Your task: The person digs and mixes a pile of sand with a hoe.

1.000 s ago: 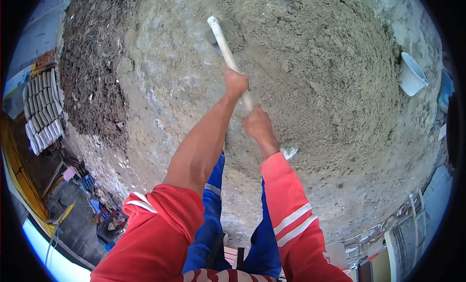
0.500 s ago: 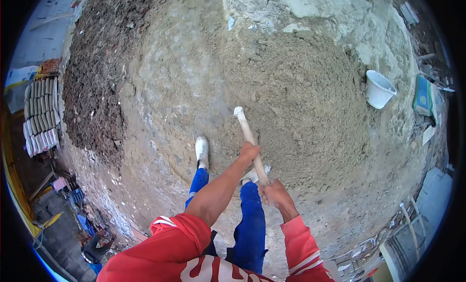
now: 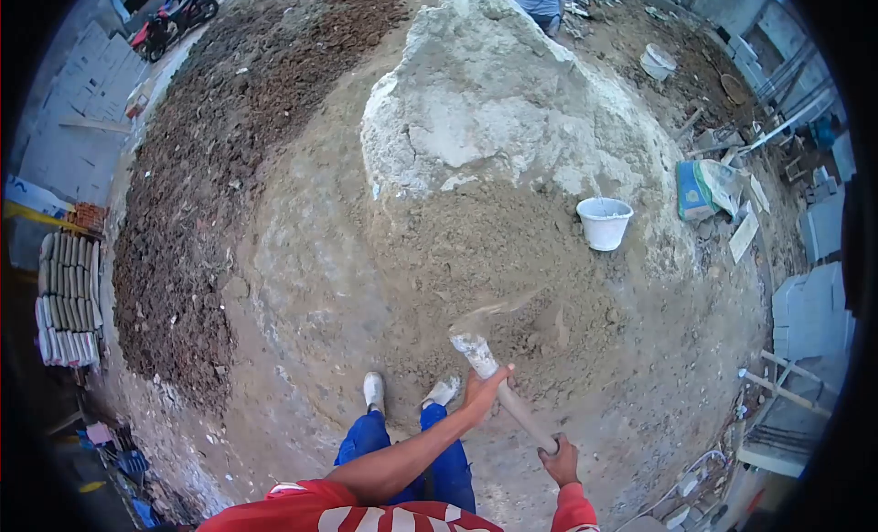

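Note:
Both of my hands are closed around the wooden handle of a hoe [image 3: 523, 411]. My left hand [image 3: 483, 395] grips it partway up, below the pale, crusted head. Near the handle's end is my right hand [image 3: 561, 461], lower and to the right. The hoe's thin blade shows at the edge of a mound of grey-brown sandy mix [image 3: 457, 248], over loosened, darker material. My boots [image 3: 374, 391] stand on the ground left of the hoe.
A white bucket [image 3: 604, 225] stands on the mound's right side, before a pale heap [image 3: 494, 93]. A torn sack [image 3: 709, 190] lies further right. Dark soil [image 3: 183, 239] runs along the left, beside stacked bags [image 3: 69, 290]. A person [image 3: 541, 1] is behind the heap.
My view has tilted up, bringing the pale heap and the person into sight. The hoe and both hands have shifted right, with the handle now slanting more. My right boot has moved closer to the left.

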